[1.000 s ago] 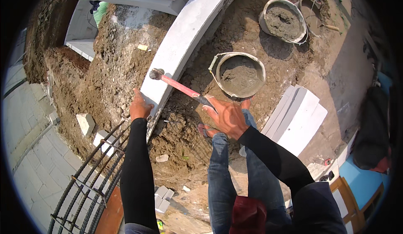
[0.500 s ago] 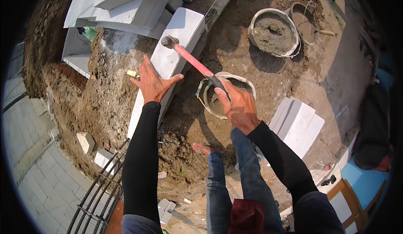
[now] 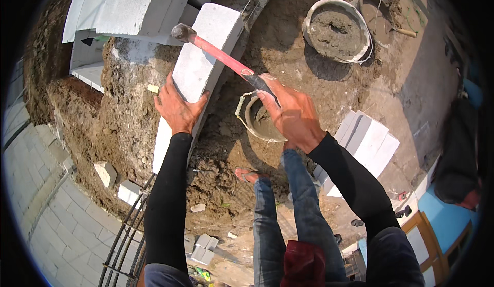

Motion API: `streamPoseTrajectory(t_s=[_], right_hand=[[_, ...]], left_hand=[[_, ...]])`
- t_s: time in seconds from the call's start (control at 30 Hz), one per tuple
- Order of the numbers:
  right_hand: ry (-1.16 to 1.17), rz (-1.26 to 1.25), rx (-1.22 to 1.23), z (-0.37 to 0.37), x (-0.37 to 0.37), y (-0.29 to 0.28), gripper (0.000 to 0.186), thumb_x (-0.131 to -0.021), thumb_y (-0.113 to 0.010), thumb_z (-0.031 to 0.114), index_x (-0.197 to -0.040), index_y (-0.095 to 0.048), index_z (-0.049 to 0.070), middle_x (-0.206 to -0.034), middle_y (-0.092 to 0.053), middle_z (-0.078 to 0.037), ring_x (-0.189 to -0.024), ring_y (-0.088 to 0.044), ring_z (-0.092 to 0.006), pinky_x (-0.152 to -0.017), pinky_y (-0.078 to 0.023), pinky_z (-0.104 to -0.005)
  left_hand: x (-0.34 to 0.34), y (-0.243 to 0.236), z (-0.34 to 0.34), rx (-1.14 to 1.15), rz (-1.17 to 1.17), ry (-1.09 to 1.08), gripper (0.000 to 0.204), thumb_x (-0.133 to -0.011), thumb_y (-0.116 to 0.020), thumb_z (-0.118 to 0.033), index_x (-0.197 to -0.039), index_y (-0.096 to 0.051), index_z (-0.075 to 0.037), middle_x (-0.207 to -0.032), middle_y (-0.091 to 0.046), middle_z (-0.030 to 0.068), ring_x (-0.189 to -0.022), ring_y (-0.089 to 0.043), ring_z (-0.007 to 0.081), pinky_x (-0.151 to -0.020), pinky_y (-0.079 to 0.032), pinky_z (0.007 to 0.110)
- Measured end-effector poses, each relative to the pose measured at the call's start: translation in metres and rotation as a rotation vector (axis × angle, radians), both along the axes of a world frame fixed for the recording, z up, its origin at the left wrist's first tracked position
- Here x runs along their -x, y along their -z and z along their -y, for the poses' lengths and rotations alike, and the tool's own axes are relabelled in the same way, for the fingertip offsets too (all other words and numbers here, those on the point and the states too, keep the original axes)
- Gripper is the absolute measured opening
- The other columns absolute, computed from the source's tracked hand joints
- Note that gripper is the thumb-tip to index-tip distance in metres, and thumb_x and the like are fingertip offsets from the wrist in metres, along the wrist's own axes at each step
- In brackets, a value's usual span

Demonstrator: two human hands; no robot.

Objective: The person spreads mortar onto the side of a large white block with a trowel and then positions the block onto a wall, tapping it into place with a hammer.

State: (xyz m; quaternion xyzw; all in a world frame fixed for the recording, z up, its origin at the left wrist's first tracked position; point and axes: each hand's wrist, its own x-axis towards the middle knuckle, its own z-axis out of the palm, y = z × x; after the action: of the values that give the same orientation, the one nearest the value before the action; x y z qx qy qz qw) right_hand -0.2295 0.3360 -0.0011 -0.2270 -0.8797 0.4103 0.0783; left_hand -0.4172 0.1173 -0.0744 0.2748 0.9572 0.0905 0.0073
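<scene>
One hammer [image 3: 222,57] from where I'm sitting, clenched in the right hand [image 3: 296,114]; left hand [image 3: 180,109] spread across the near end of a white masonry block [image 3: 193,76], centre-left. I'd keep those fingers clear and tap lightly, face flat. Count: one hammer, two hands, three buckets [image 3: 307,30] on the right.

Hammer head [image 3: 183,33] dull metal, shaft [image 3: 218,55] smooth but scuffed. Block [image 3: 193,73] matt, fine-grained; mortar [image 3: 334,37] rough, lumpy. Jeans [image 3: 268,225] faded denim, sleeve [image 3: 167,204] matt cloth.
</scene>
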Motion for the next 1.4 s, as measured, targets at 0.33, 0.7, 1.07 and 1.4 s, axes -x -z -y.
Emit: streamPoseTrajectory(t_s=[0.33, 0.7, 1.07, 1.4], right_hand=[[-0.030, -0.036, -0.064, 0.003, 0.005, 0.002, 0.035, -0.100, -0.062, 0.032, -0.126, -0.063, 0.008, -0.070, -0.065, -0.018, -0.060, -0.063, -0.0394, -0.054, -0.047, -0.0486], [-0.029, 0.059, -0.026, 0.007, 0.002, 0.013, 0.037, -0.102, -0.059, 0.034, -0.128, -0.063, 0.007, -0.068, -0.064, -0.019, -0.056, -0.062, -0.0382, -0.052, -0.046, -0.0482], [0.099, 0.151, 0.124, 0.004, -0.060, -0.004, 0.036, -0.099, -0.062, 0.030, -0.123, -0.065, 0.002, -0.075, -0.067, -0.021, -0.062, -0.065, -0.0362, -0.058, -0.049, -0.0445], [0.439, 0.779, 0.258, 0.051, -0.299, -0.047, 0.040, -0.101, -0.060, 0.039, -0.093, -0.064, 0.000, -0.061, -0.054, -0.012, -0.056, -0.054, -0.0230, -0.058, -0.044, -0.0399]], left_hand=[[0.002, -0.003, -0.001, 0.045, -0.013, 0.001, 0.107, -0.063, -0.087, -0.057, -0.147, -0.042, -0.007, -0.124, -0.059, 0.0129, -0.115, -0.055, 0.0315, -0.109, -0.034, 0.052], [0.005, 0.000, 0.001, 0.045, -0.033, 0.009, 0.108, -0.064, -0.085, -0.059, -0.148, -0.041, -0.009, -0.123, -0.059, 0.0132, -0.116, -0.056, 0.0314, -0.108, -0.035, 0.053], [0.002, 0.008, 0.010, 0.038, 0.002, 0.004, 0.113, -0.062, -0.084, -0.062, -0.151, -0.037, -0.011, -0.124, -0.055, 0.0136, -0.120, -0.054, 0.0316, -0.111, -0.029, 0.063], [-0.027, -0.025, 0.016, -0.040, 0.094, -0.031, 0.130, -0.067, -0.075, -0.080, -0.162, -0.018, -0.010, -0.160, -0.027, 0.0227, -0.151, -0.021, 0.0443, -0.116, -0.006, 0.076]])
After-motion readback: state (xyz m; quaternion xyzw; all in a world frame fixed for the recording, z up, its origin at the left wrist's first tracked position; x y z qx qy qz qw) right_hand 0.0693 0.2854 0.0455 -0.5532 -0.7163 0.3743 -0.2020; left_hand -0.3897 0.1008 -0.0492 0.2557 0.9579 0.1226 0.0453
